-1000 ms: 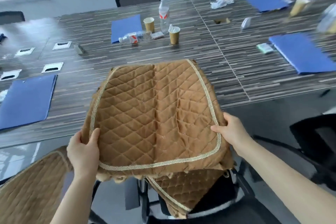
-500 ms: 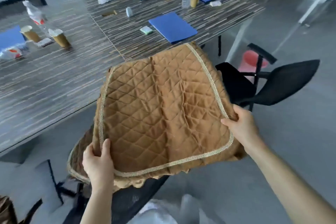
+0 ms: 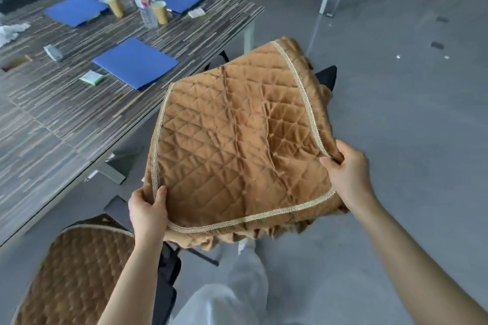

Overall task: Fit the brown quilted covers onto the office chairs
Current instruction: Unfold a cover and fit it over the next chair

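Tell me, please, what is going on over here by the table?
A person is holding a brown quilted cover with pale braid trim spread flat in the air, left hand gripping its near-left corner, right hand its right edge. It is not on a chair yet. Another chair at lower left already wears a matching cover, beside the striped wooden table.

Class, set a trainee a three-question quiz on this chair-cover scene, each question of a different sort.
1. True or false: both hands grip the brown quilted cover.
2. Which hand holds the corner nearer the table: A left hand, B right hand?
3. Fill in: the chair at lower left is already ____.

Key: 1 true; 2 A; 3 covered.
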A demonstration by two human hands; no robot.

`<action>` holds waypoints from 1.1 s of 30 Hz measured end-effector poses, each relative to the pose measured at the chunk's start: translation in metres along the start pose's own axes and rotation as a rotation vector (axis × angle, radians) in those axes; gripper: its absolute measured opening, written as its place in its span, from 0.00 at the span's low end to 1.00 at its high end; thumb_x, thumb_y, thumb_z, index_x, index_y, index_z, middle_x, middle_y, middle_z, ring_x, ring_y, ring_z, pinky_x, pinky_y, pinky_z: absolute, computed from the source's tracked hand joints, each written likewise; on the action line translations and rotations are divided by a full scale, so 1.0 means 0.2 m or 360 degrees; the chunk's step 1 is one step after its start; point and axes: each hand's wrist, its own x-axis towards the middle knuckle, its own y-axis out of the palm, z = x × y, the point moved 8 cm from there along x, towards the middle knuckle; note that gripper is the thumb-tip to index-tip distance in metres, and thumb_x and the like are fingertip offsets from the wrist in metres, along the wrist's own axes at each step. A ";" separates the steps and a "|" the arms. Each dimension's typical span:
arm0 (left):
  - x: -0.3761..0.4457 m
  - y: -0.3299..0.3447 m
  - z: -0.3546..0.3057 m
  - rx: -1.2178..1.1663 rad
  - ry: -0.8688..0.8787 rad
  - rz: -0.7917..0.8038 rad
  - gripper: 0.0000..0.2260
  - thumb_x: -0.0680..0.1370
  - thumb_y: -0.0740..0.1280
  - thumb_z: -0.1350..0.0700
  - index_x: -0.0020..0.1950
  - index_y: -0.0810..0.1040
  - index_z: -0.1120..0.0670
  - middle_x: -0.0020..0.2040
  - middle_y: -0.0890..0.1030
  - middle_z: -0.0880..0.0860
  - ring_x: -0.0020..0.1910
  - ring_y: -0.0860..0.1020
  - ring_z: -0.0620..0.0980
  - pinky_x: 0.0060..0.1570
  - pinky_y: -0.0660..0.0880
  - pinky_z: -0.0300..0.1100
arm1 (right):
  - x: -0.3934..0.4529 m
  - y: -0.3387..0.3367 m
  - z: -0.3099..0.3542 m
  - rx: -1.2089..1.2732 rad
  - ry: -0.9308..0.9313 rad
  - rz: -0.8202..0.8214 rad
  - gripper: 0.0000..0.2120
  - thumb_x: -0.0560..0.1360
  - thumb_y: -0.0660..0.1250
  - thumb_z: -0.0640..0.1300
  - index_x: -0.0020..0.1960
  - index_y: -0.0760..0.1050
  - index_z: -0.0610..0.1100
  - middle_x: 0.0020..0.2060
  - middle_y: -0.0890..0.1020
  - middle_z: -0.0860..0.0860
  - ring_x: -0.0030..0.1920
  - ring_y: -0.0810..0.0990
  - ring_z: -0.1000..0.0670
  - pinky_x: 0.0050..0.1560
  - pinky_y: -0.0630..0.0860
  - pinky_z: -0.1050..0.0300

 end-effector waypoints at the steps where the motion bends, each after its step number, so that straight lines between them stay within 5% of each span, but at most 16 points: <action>1: 0.03 0.06 -0.05 -0.0006 0.0003 0.0017 0.11 0.78 0.67 0.50 0.53 0.71 0.56 0.52 0.77 0.56 0.50 0.76 0.55 0.50 0.72 0.50 | 0.05 -0.02 0.00 0.0043 -0.0001 -0.0031 0.08 0.72 0.68 0.31 0.45 0.77 0.44 0.35 0.81 0.53 0.38 0.80 0.57 0.43 0.73 0.63; 4: 0.13 0.23 -0.20 -0.0035 0.0019 0.0055 0.10 0.78 0.67 0.51 0.54 0.70 0.55 0.52 0.75 0.54 0.51 0.74 0.54 0.53 0.71 0.49 | 0.24 -0.07 0.01 0.0150 0.0016 -0.0088 0.12 0.71 0.68 0.30 0.45 0.77 0.46 0.34 0.78 0.61 0.33 0.76 0.68 0.36 0.69 0.75; 11: 0.49 0.56 -0.52 -0.0003 0.0010 0.0106 0.14 0.78 0.68 0.51 0.58 0.74 0.58 0.54 0.77 0.54 0.54 0.76 0.56 0.58 0.73 0.54 | 0.69 -0.07 -0.02 0.0213 0.0113 -0.0163 0.09 0.71 0.68 0.29 0.43 0.77 0.42 0.31 0.77 0.57 0.30 0.74 0.63 0.33 0.68 0.73; 22: 0.76 1.14 -0.88 0.0151 -0.0045 0.0354 0.16 0.76 0.66 0.58 0.63 0.72 0.60 0.53 0.79 0.54 0.51 0.76 0.56 0.48 0.70 0.48 | 1.27 -0.12 -0.10 0.0297 0.0028 -0.0285 0.08 0.72 0.67 0.30 0.43 0.76 0.42 0.34 0.78 0.55 0.33 0.75 0.59 0.37 0.71 0.71; 25: 0.80 1.34 -0.86 0.0270 -0.0146 0.0444 0.23 0.68 0.66 0.52 0.58 0.74 0.63 0.50 0.80 0.63 0.52 0.79 0.65 0.47 0.76 0.57 | 1.46 -0.15 -0.12 0.0360 -0.0040 -0.0231 0.11 0.72 0.68 0.30 0.44 0.76 0.46 0.36 0.79 0.55 0.36 0.76 0.61 0.40 0.71 0.72; 27: 0.84 1.47 -0.78 0.0248 -0.0206 0.0470 0.27 0.64 0.66 0.47 0.59 0.74 0.60 0.47 0.81 0.58 0.49 0.79 0.61 0.48 0.78 0.55 | 1.61 -0.17 -0.12 0.0433 -0.0081 -0.0154 0.12 0.72 0.68 0.30 0.44 0.77 0.47 0.37 0.80 0.53 0.35 0.76 0.61 0.39 0.71 0.72; 29: 0.73 1.55 -0.87 0.0191 -0.0265 0.0374 0.30 0.69 0.67 0.50 0.70 0.67 0.55 0.56 0.81 0.52 0.53 0.79 0.56 0.51 0.78 0.54 | 1.80 -0.18 -0.12 0.0511 -0.0154 -0.0007 0.15 0.72 0.68 0.30 0.43 0.77 0.51 0.35 0.80 0.58 0.35 0.76 0.62 0.38 0.70 0.73; 31: 0.61 1.60 -1.04 0.0099 -0.0142 0.0186 0.26 0.76 0.64 0.58 0.74 0.62 0.52 0.61 0.79 0.49 0.54 0.78 0.53 0.42 0.77 0.47 | 1.94 -0.19 -0.12 0.0470 -0.0306 0.0144 0.18 0.71 0.68 0.28 0.42 0.78 0.53 0.33 0.79 0.63 0.36 0.76 0.64 0.39 0.69 0.74; 33: 0.48 1.64 -1.25 -0.0058 0.0071 -0.0056 0.26 0.79 0.62 0.61 0.75 0.59 0.50 0.63 0.76 0.47 0.56 0.77 0.50 0.43 0.73 0.38 | 2.04 -0.21 -0.12 0.0299 -0.0539 0.0246 0.14 0.69 0.69 0.27 0.45 0.81 0.45 0.36 0.78 0.67 0.40 0.76 0.67 0.43 0.68 0.76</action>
